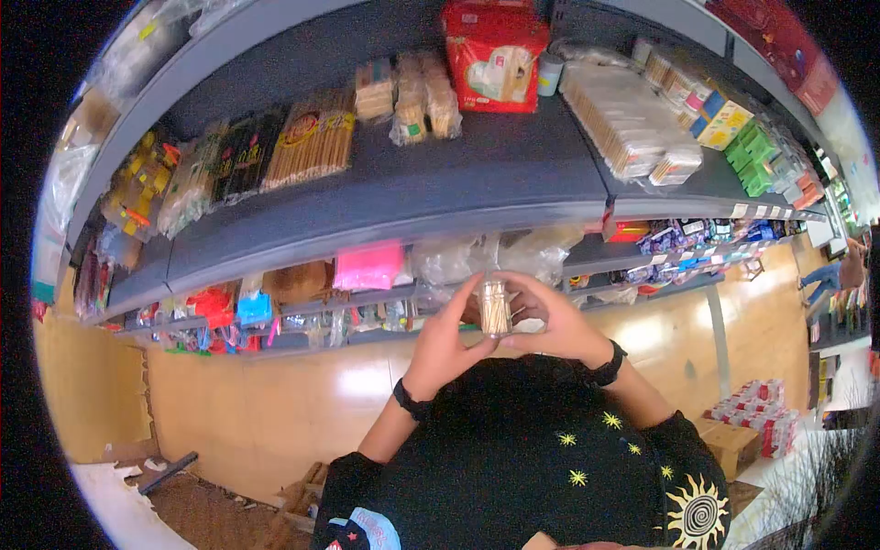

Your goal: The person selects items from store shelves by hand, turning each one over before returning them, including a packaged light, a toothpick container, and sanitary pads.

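Here it is, one clear container of thin sticks, right between two hands: the left hand grips it from the left, the right hand from the right, fingers curled round. Two black wristbands, one each! And beyond, one red package on the grey shelf.

Black short-sleeved top, yellow starbursts and spiral sun printed right, pale-blue graphic near left, black band on each wrist.
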Motion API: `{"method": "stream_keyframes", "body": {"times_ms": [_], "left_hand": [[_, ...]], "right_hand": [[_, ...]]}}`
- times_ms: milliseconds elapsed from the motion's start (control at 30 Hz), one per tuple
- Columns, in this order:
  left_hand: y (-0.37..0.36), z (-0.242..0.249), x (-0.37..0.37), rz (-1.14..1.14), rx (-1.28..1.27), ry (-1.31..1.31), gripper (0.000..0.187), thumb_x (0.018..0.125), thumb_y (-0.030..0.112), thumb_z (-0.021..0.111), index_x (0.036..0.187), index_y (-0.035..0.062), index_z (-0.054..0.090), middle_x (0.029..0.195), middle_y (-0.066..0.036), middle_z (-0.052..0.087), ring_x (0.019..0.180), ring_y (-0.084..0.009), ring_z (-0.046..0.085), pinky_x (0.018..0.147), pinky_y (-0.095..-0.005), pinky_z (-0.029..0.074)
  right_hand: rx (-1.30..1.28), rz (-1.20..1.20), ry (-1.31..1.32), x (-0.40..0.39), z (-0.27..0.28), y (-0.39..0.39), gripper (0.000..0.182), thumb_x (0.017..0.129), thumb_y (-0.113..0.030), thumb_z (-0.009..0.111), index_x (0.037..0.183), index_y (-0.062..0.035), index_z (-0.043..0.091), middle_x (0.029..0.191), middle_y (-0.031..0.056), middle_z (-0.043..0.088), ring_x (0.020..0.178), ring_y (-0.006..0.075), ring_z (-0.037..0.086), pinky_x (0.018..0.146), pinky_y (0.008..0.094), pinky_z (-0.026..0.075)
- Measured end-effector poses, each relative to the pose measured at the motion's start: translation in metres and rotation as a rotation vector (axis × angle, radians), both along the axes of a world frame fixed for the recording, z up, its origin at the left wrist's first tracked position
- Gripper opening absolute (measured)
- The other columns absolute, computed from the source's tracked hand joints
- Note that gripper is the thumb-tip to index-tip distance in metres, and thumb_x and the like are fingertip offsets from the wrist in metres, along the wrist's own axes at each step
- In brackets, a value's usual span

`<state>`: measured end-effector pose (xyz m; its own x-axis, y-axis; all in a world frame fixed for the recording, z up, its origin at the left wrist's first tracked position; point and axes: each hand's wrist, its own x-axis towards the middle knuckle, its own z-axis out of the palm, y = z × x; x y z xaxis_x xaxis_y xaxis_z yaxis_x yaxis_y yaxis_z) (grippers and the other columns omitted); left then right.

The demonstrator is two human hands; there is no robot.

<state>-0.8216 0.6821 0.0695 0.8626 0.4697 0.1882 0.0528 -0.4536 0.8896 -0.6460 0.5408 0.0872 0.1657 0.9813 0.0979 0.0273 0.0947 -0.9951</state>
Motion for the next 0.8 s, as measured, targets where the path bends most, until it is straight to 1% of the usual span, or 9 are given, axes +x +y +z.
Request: {"method": "stream_keyframes", "body": {"times_ms": [167, 233, 333, 433, 467, 500, 533, 633, 800], "left_hand": [[-0.003, 0.002, -0.003, 0.027, -0.091, -0.042, 0.091, 0.078, 0.021, 0.085, 0.155, 0.0084, 0.039, 0.103, -0.013, 0.069, 0.087, -0.0235, 0.069, 0.083, -0.0363, 0.056], [-0.002, 0.002, -0.004, 0.019, -0.062, -0.067, 0.092, 0.077, 0.024, 0.086, 0.155, 0.0086, 0.04, 0.103, -0.012, 0.069, 0.087, -0.0217, 0.069, 0.082, -0.0353, 0.055], [-0.005, -0.001, -0.004, 0.004, -0.048, -0.092, 0.09, 0.077, 0.024, 0.087, 0.154, 0.0092, 0.042, 0.103, -0.012, 0.069, 0.087, -0.0209, 0.068, 0.081, -0.0347, 0.055], [-0.007, -0.002, -0.004, 0.014, -0.06, -0.073, 0.087, 0.078, 0.023, 0.087, 0.153, 0.0096, 0.044, 0.104, -0.012, 0.069, 0.088, -0.0208, 0.069, 0.082, -0.0349, 0.055], [-0.007, 0.0, -0.005, 0.0, -0.068, -0.051, 0.085, 0.079, 0.02, 0.086, 0.152, 0.0082, 0.044, 0.112, -0.014, 0.068, 0.097, -0.0223, 0.069, 0.087, -0.0364, 0.055], [-0.007, 0.002, -0.005, -0.014, -0.076, -0.029, 0.083, 0.08, 0.016, 0.085, 0.152, 0.0068, 0.044, 0.12, -0.016, 0.068, 0.105, -0.0237, 0.068, 0.091, -0.038, 0.055], [-0.008, 0.001, -0.004, -0.017, -0.077, -0.028, 0.083, 0.08, 0.016, 0.085, 0.152, 0.0068, 0.044, 0.12, -0.016, 0.068, 0.105, -0.0237, 0.068, 0.091, -0.038, 0.055], [-0.009, -0.004, -0.002, -0.009, -0.075, -0.125, 0.077, 0.081, 0.018, 0.083, 0.149, 0.0091, 0.048, 0.11, -0.014, 0.07, 0.095, -0.0239, 0.069, 0.084, -0.0357, 0.056], [-0.007, -0.009, -0.001, -0.019, -0.055, -0.148, 0.07, 0.082, 0.009, 0.077, 0.147, 0.0102, 0.05, 0.124, -0.016, 0.068, 0.106, -0.0255, 0.069, 0.09, -0.0367, 0.055]], "right_hand": [[-0.06, -0.03, -0.008, 0.0, -0.007, 0.0, 0.085, 0.085, -0.013, 0.083, 0.156, -0.0101, 0.037, 0.132, 0.0095, 0.059, 0.109, 0.017, 0.063, 0.092, 0.0338, 0.054], [-0.116, -0.062, 0.096, -0.001, -0.007, -0.001, 0.081, 0.086, -0.013, 0.082, 0.155, -0.0098, 0.038, 0.129, 0.0104, 0.061, 0.108, 0.0163, 0.062, 0.091, 0.0331, 0.053], [-0.099, -0.094, 0.12, -0.004, -0.016, -0.003, 0.075, 0.09, -0.015, 0.079, 0.154, -0.0065, 0.039, 0.125, 0.0108, 0.062, 0.108, 0.0166, 0.062, 0.093, 0.0337, 0.052], [-0.086, -0.113, 0.152, -0.005, -0.013, -0.006, 0.073, 0.092, -0.017, 0.077, 0.153, -0.0043, 0.039, 0.125, 0.0109, 0.062, 0.108, 0.0171, 0.062, 0.094, 0.0344, 0.052], [-0.09, -0.111, 0.152, -0.005, -0.012, -0.007, 0.072, 0.093, -0.017, 0.076, 0.153, -0.0034, 0.039, 0.126, 0.011, 0.061, 0.109, 0.0174, 0.062, 0.094, 0.0348, 0.052], [-0.09, -0.114, 0.153, -0.005, -0.012, -0.007, 0.072, 0.093, -0.017, 0.076, 0.153, -0.0034, 0.039, 0.126, 0.011, 0.061, 0.109, 0.0174, 0.062, 0.094, 0.0348, 0.052], [-0.103, -0.115, 0.141, -0.005, -0.013, -0.008, 0.074, 0.092, -0.016, 0.077, 0.154, -0.0044, 0.038, 0.128, 0.011, 0.061, 0.108, 0.0175, 0.062, 0.094, 0.0344, 0.052], [-0.107, -0.094, 0.122, -0.003, -0.013, -0.01, 0.079, 0.09, -0.014, 0.078, 0.156, -0.0069, 0.035, 0.132, 0.0107, 0.059, 0.107, 0.0175, 0.062, 0.093, 0.0334, 0.052], [-0.052, -0.06, 0.083, -0.007, 0.006, -0.011, 0.088, 0.087, -0.009, 0.08, 0.159, -0.0108, 0.03, 0.135, 0.0091, 0.055, 0.108, 0.0174, 0.061, 0.092, 0.0324, 0.052]]}}
